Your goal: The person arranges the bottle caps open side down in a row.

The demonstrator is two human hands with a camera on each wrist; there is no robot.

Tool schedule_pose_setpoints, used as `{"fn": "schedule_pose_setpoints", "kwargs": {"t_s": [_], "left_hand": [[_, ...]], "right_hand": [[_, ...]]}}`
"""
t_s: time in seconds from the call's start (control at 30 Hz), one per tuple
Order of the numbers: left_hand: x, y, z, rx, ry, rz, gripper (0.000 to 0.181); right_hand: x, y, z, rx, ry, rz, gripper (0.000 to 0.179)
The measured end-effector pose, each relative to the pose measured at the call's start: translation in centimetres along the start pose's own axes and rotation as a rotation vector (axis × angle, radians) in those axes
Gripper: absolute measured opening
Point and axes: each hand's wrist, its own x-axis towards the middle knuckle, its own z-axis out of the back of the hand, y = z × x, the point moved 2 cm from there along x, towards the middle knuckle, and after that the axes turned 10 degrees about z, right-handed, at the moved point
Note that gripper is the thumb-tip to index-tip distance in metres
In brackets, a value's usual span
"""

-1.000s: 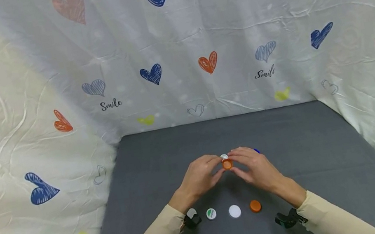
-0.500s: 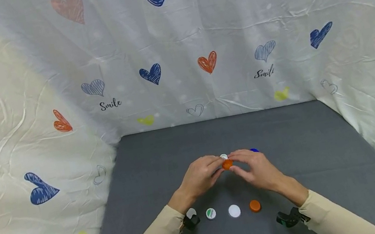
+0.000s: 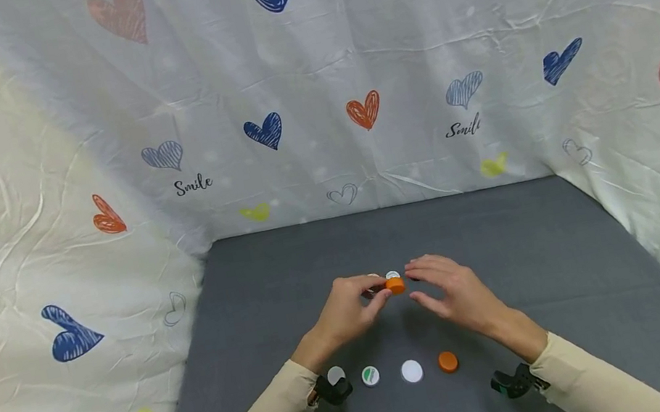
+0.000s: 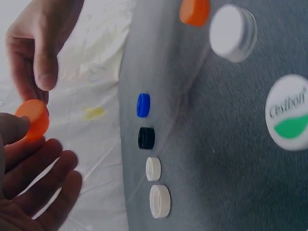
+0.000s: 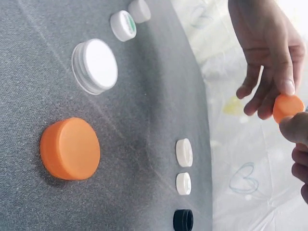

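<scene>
Between thumb and fingers my left hand (image 3: 348,309) pinches an orange bottle cap (image 3: 395,286) above the far part of the table. In the left wrist view, the thumb lies across the face of this cap (image 4: 37,115). My right hand (image 3: 454,291) is just right of the cap, its fingers extended and a small gap apart from it in the head view. The right wrist view has the right thumb overlapping the cap's lower edge. Behind the cap, a small white cap (image 3: 392,274) shows partly; the hands hide other caps from the head camera.
On the grey table (image 3: 506,226), a near row has a white cap (image 3: 336,375), a green-printed white cap (image 3: 370,376), a larger white cap (image 3: 411,371) and another orange cap (image 3: 448,362). A far row includes black (image 4: 146,138) and blue caps (image 4: 143,105) beside white ones.
Both hands had hold of the orange cap; the right has let go and drawn away to the right. The cap has turned from its hollow side facing the head camera to its outside.
</scene>
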Motion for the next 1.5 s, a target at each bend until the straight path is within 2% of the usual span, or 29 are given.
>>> {"fn": "schedule_pose_setpoints", "kwargs": {"t_s": [0.1, 0.23, 0.33, 0.47, 0.6, 0.77, 0.9, 1.07, 1.23, 1.5], "left_hand": [[0.0, 0.0, 0.1, -0.083, 0.064, 0.084, 0.024], [-0.2, 0.1, 0.1, -0.141, 0.117, 0.168, 0.022], [-0.2, 0.3, -0.2, -0.169, 0.157, 0.201, 0.020], [-0.2, 0.3, -0.3, -0.177, 0.184, 0.198, 0.023], [-0.1, 0.2, -0.3, -0.126, 0.149, 0.135, 0.028], [0.0, -0.2, -0.4, -0.029, 0.059, -0.022, 0.032], [0.2, -0.6, -0.7, 0.041, 0.024, -0.136, 0.033], [0.6, -0.9, -1.5, 0.086, 0.006, -0.193, 0.029], [1.5, -1.6, -2.9, 0.196, 0.026, -0.221, 0.027], [2.3, -3.8, -5.9, 0.358, 0.159, -0.233, 0.027]], "right_hand": [[0.1, 0.1, -0.1, -0.003, 0.003, 0.027, 0.044], [0.2, 0.5, -0.5, -0.007, -0.001, 0.061, 0.047], [0.3, 0.7, -0.9, -0.006, -0.007, 0.086, 0.049], [0.2, 0.9, -1.1, -0.015, -0.012, 0.108, 0.049], [-0.1, 0.7, -1.2, -0.019, -0.017, 0.101, 0.047], [-0.5, 0.6, -0.7, -0.018, -0.018, 0.071, 0.040], [-0.9, 0.5, -0.4, -0.012, -0.018, 0.048, 0.040], [-1.4, 0.4, -0.1, -0.013, -0.029, 0.035, 0.048], [-2.5, 0.0, 0.6, -0.035, -0.008, 0.006, 0.046], [-5.1, -0.8, 2.3, -0.063, 0.125, -0.028, 0.036]]}}
